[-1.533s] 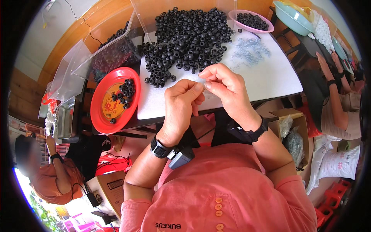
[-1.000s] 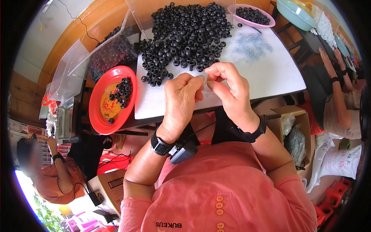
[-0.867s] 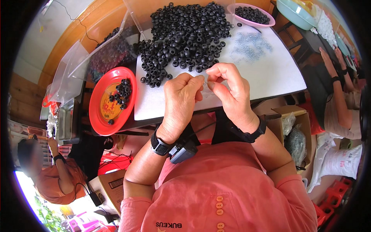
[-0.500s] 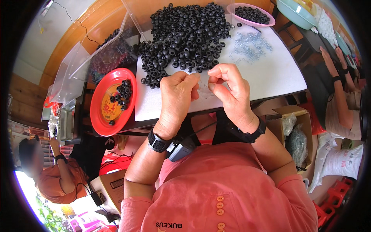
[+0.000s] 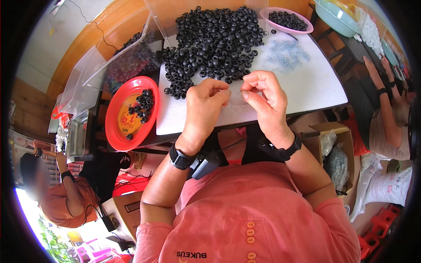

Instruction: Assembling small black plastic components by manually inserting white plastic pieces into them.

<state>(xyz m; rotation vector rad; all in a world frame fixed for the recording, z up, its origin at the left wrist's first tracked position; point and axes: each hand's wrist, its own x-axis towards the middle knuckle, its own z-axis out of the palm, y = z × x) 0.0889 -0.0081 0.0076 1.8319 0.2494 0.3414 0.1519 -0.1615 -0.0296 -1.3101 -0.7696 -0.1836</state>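
Observation:
Both of my hands are over the near edge of a white work surface (image 5: 302, 90), a small gap between their fingertips. My left hand (image 5: 202, 109) is closed in a pinch, fingertips turned to the right; whatever it holds is too small to make out. Opposite it, my right hand (image 5: 268, 103) pinches thumb against forefinger, and any thing between them is likewise too fine to tell. Just beyond the fingers lies a large heap of round black beads with holes (image 5: 215, 44). Small clear bluish pieces (image 5: 287, 55) are scattered right of the heap.
A red oval plate (image 5: 112, 111) with several black beads stands at the left. A pink bowl (image 5: 308, 29) of black beads is at the back right. Clear plastic bins (image 5: 81, 83) line the left. An open carton (image 5: 322, 127) sits at lower right. Other people are at both sides.
My left hand has rolled so its fingertips point more to the right. My right thumb and forefinger have drawn closer together. The whole view has shifted slightly.

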